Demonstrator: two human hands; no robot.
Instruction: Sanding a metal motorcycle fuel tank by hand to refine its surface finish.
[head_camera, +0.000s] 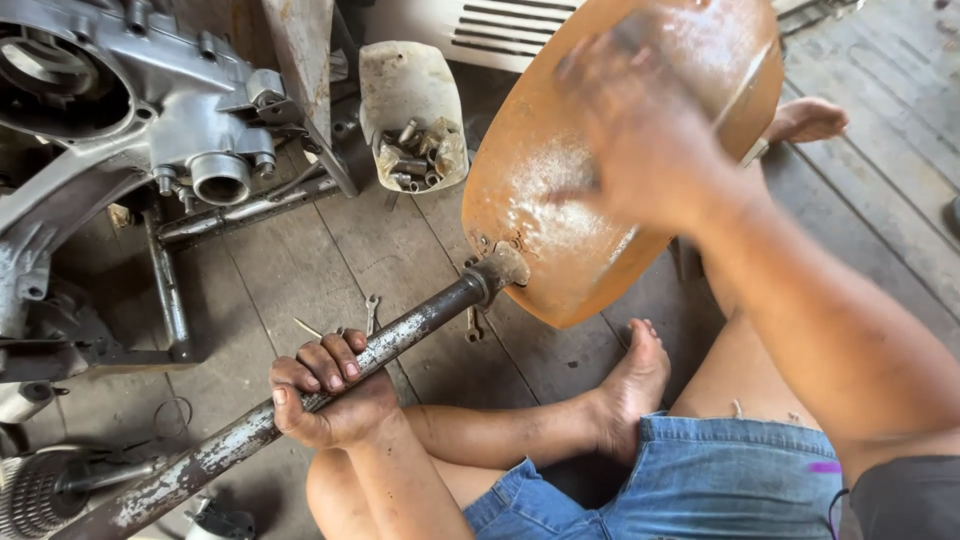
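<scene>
Firmly gripped rusty tube (300, 395), blurred hand (640, 140) on dimpled orange fender (540, 200).

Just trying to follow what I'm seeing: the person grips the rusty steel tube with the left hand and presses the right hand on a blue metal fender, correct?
Not quite: the fender is orange and rust-stained, not blue. The rest holds: the left hand grips the rusty steel tube, and the right hand presses on the fender. The head view shows it.
</scene>
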